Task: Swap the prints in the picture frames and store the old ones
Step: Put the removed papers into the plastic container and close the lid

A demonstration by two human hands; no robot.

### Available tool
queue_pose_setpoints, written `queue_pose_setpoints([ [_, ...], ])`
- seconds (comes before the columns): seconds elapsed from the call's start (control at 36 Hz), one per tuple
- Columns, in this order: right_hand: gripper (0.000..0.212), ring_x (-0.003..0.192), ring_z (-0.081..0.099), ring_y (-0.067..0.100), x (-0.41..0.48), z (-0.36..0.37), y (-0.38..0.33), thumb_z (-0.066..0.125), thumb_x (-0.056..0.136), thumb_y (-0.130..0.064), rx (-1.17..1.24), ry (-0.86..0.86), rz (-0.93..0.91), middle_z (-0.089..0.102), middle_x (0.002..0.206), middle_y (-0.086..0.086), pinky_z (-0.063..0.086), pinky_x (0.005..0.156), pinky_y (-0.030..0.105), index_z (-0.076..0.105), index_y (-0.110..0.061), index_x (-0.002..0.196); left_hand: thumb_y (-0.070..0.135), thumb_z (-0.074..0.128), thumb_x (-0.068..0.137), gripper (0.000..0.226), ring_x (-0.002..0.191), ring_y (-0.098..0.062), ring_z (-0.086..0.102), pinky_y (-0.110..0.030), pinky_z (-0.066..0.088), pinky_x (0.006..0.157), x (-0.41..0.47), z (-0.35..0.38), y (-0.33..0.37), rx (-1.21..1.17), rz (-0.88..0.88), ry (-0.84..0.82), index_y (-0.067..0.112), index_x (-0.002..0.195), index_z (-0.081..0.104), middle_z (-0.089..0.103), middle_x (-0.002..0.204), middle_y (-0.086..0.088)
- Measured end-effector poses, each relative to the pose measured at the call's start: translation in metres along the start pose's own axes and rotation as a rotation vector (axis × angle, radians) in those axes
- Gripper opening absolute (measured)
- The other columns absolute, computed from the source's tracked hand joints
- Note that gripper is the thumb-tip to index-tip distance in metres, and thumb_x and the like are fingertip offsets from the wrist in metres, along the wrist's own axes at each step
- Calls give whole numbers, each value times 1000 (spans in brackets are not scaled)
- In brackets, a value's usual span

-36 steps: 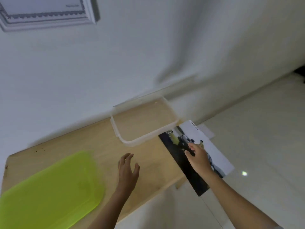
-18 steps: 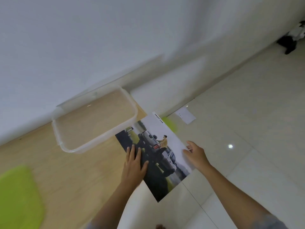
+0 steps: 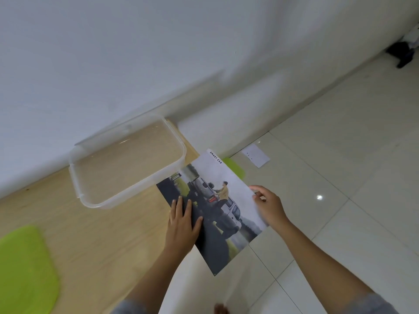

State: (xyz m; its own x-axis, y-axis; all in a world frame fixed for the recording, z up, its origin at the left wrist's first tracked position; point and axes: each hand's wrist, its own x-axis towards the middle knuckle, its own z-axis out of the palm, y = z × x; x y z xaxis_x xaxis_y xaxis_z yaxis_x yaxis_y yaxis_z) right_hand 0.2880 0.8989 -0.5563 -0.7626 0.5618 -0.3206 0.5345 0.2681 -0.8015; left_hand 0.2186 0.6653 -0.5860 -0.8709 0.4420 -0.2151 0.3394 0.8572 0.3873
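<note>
With our left hand (image 3: 182, 223) flat on the glossy car-photo print (image 3: 217, 209) and our right hand (image 3: 269, 206) pinching its far edge, we judge it could slide off the light wooden table (image 3: 113, 234), missing the clear plastic box (image 3: 127, 164).

The only lettering I can read is "SMART CAB", printed in small dark capitals along the pale top corner of the print (image 3: 217, 200), the corner nearest the wall. A white slip of paper (image 3: 255, 155) on the floor bears a few dark marks, too small to read.
</note>
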Motion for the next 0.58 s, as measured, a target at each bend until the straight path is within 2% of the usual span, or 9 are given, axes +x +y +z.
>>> queue_pose_setpoints([
  [0.17, 29, 100, 53, 9, -8, -9, -1, 46, 92, -2, 119, 34, -32, 60, 106, -6, 38, 87, 20, 64, -13, 111, 44, 36, 96, 63, 145, -28, -6, -39, 3, 117, 9, -4, 2, -28, -2, 29, 14, 148, 17, 4, 157, -10],
  [0.28, 27, 103, 55, 10, -12, -16, 5, 48, 91, 0, 175, 17, -44, 62, 106, -5, 39, 89, 19, 66, -12, 108, 42, 39, 96, 61, 145, -29, -3, -42, 4, 117, 16, -10, 3, -52, 20, 72, 15, 147, 20, 7, 156, -11],
  [0.39, 27, 104, 55, 8, -20, -23, 7, 50, 91, 0, 201, -34, -63, 63, 106, -6, 40, 86, 11, 66, -12, 109, 51, 33, 94, 65, 145, -29, -1, -43, 6, 117, 29, -19, -1, -26, 30, 104, 17, 147, 17, 7, 157, -9],
  [0.47, 28, 105, 55, 6, -25, -26, 6, 50, 91, 0, 221, -59, -77, 64, 108, -6, 40, 92, 16, 67, -14, 108, 46, 37, 95, 63, 144, -29, 1, -42, 5, 117, 34, -34, -2, -74, 20, 147, 18, 148, 16, 8, 156, -10],
  [0.53, 28, 105, 56, 6, -27, -27, 4, 50, 91, 0, 229, -65, -93, 65, 108, -5, 39, 92, 14, 68, -13, 107, 40, 43, 95, 59, 141, -31, 16, -43, 14, 114, 35, -46, -4, -116, 25, 196, 18, 146, 23, 21, 152, -13],
  [0.58, 27, 104, 56, 4, -28, -26, 0, 50, 91, 0, 230, -71, -114, 65, 108, -6, 41, 87, 7, 68, -13, 108, 35, 46, 95, 55, 126, -32, 39, -41, 32, 104, 33, -60, -6, -197, 31, 205, 17, 144, 30, 39, 137, -14],
])
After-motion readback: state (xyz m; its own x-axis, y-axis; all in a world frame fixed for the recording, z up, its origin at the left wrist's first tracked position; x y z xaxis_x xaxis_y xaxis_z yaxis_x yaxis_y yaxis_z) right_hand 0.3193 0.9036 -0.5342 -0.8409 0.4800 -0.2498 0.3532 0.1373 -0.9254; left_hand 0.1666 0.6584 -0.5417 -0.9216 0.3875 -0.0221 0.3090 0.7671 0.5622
